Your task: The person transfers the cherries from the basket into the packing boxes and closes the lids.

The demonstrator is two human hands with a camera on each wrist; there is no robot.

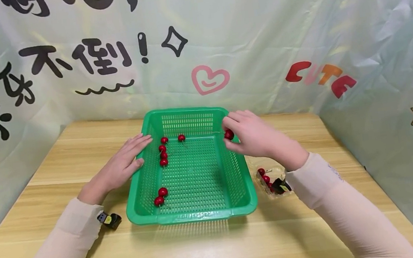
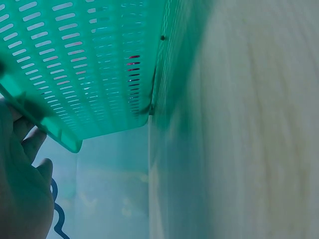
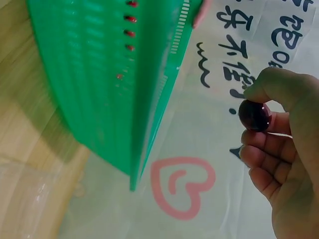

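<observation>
One cherry (image 1: 228, 134) sat pinched in our right hand (image 1: 255, 133), at about three o'clock over the right rim of the green basket (image 1: 193, 213) in the head view. Our left hand (image 1: 123, 163) lay flat and relaxed against the basket's nine o'clock wall, fingers straight and holding nothing. Seven cherries already lay inside: a column of four (image 1: 163, 155) at ten o'clock, one (image 1: 181, 138) near twelve, and a pair (image 1: 161, 196) at seven. At four o'clock on the desk (image 1: 60, 164), a clear punnet (image 1: 273, 183) with more cherries sat just beside the basket.

From the left wrist, we saw only the slotted basket wall (image 2: 89, 69) up close and the edge of our left hand (image 2: 22, 189) below it at seven o'clock; a red glint showed through the slots.

From the right wrist, the cherry (image 3: 254, 115) was held between thumb and fingertips (image 3: 256, 154) of our right hand (image 3: 286, 164), well apart from the basket's rim (image 3: 159, 99) at ten o'clock.

We judged the grip light and the fruit smooth, so it might have slipped. Since it hung right over the rim, a release there might have bounced it onto the desk. A harder squeeze could have bruised it, and a nudge from our left hand could have set the loose cherries rolling.
</observation>
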